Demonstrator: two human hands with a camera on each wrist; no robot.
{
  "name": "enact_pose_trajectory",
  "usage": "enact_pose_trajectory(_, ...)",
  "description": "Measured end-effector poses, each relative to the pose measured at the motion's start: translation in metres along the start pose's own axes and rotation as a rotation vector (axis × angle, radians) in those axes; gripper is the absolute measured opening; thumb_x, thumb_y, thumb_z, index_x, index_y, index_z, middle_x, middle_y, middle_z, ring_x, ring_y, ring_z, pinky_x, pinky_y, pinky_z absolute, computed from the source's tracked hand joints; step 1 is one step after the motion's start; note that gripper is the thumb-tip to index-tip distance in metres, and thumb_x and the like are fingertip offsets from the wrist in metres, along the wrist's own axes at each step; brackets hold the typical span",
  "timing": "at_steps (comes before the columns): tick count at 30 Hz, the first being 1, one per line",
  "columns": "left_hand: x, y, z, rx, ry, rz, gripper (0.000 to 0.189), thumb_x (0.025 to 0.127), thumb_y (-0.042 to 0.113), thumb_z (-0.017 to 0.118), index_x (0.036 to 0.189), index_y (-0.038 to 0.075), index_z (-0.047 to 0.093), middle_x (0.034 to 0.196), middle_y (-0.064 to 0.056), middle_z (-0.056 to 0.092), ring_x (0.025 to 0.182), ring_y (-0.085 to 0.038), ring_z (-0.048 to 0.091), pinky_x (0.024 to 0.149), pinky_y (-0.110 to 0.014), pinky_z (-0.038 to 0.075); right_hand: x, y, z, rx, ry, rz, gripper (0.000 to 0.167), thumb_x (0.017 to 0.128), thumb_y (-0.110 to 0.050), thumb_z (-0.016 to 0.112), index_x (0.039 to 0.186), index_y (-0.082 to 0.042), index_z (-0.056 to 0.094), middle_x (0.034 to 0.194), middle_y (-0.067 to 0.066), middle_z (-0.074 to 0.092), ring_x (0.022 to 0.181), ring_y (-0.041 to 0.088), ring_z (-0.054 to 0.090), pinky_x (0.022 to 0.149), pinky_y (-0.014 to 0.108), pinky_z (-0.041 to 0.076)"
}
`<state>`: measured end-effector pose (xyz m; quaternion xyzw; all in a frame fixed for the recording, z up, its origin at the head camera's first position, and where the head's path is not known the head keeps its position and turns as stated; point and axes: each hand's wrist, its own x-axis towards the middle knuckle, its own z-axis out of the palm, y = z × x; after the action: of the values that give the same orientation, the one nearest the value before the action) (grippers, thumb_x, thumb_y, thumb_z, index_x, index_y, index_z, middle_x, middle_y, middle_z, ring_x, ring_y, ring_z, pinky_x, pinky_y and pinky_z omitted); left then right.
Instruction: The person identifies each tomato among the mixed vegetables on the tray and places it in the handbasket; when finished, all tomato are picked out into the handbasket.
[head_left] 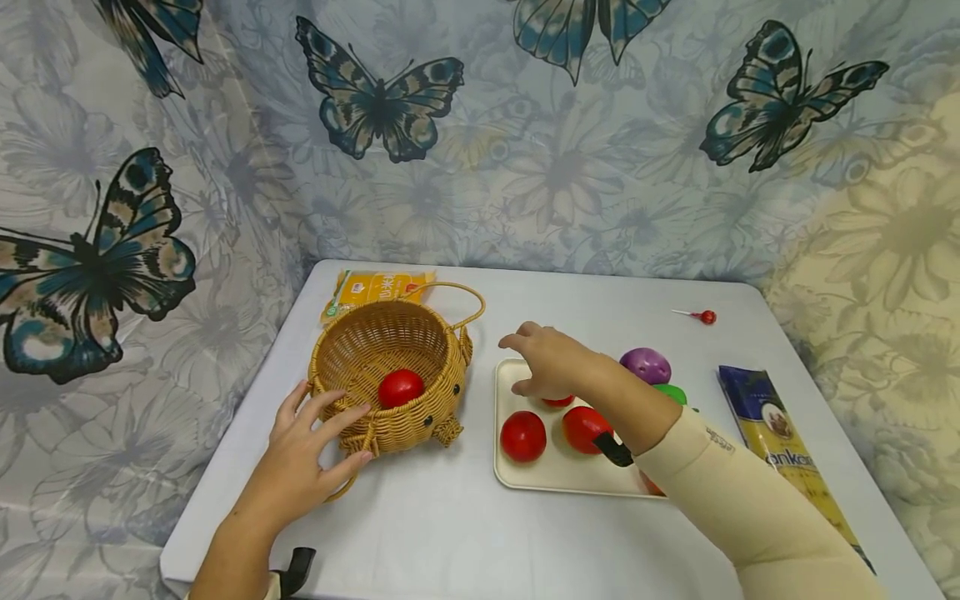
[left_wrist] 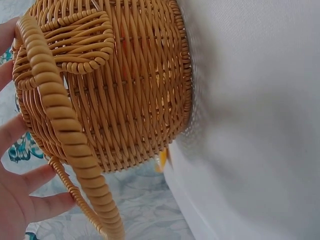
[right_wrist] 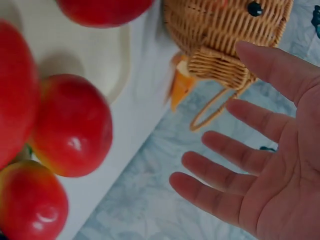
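A wicker basket (head_left: 408, 427) with handles and an animal face stands left of centre, with one red round fruit or vegetable (head_left: 401, 388) inside. At its near left rim my left hand (head_left: 300, 458) touches the wicker with spread fingers; its fingertips lie by the rim and handle (left_wrist: 75, 135) in the left wrist view. Over the back left part of a cream tray (head_left: 555, 477) hovers my right hand (head_left: 555, 362), its fingers spread and holding nothing. On that tray are a red piece (head_left: 523, 436), another red piece (head_left: 585, 428) and more partly hidden by my right arm.
A purple round item (head_left: 645, 365) and a green item (head_left: 671, 392) lie behind my right forearm. An orange packet (head_left: 375, 287) lies behind the basket. Toward the right are a red lollipop (head_left: 707, 317) and a long blue-and-yellow packet (head_left: 780, 442).
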<state>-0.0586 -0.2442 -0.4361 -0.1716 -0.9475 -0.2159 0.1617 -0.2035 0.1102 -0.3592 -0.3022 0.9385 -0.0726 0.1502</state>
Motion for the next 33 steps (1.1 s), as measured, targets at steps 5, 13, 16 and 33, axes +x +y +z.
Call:
enact_pose_trajectory(5, 0.000, 0.001, -0.001, -0.013, -0.001, -0.019, 0.056, 0.081, 0.035, 0.086, 0.133, 0.028, 0.068, 0.140, -0.013, 0.053, 0.144, -0.059, 0.023, 0.106, -0.080, 0.027, -0.007, 0.003, 0.014, 0.021, -0.045, 0.016, 0.068, 0.087, -0.032, 0.082, 0.147, -0.018, 0.054, 0.143, 0.014, 0.053, 0.127, 0.038, 0.056, 0.105, 0.053, 0.052)
enact_pose_trajectory(13, 0.001, 0.002, -0.002, -0.027, -0.001, -0.040, 0.055, 0.081, 0.035, 0.086, 0.132, 0.027, 0.069, 0.140, -0.013, 0.053, 0.145, -0.058, 0.021, 0.106, -0.080, 0.026, -0.017, -0.003, 0.036, 0.047, -0.080, 0.004, 0.067, 0.086, -0.030, 0.082, 0.146, -0.019, 0.055, 0.138, 0.009, 0.056, 0.116, 0.027, 0.062, 0.097, 0.045, 0.057)
enact_pose_trajectory(16, 0.001, 0.003, -0.002, -0.029, -0.004, -0.049, 0.054, 0.081, 0.035, 0.087, 0.131, 0.026, 0.069, 0.141, -0.013, 0.052, 0.145, -0.058, 0.021, 0.105, -0.081, 0.026, -0.021, -0.006, 0.045, 0.058, -0.099, 0.004, 0.066, 0.085, -0.029, 0.082, 0.145, -0.019, 0.056, 0.136, 0.007, 0.057, 0.108, 0.021, 0.064, 0.093, 0.036, 0.058)
enact_pose_trajectory(33, 0.001, 0.006, -0.001, -0.031, -0.012, -0.066, 0.054, 0.081, 0.034, 0.086, 0.131, 0.030, 0.068, 0.142, -0.013, 0.052, 0.145, -0.058, 0.021, 0.105, -0.082, 0.026, -0.026, -0.006, 0.076, 0.077, -0.144, 0.032, 0.060, 0.082, -0.027, 0.085, 0.137, -0.021, 0.062, 0.125, 0.006, 0.060, 0.111, 0.025, 0.061, 0.094, 0.042, 0.059)
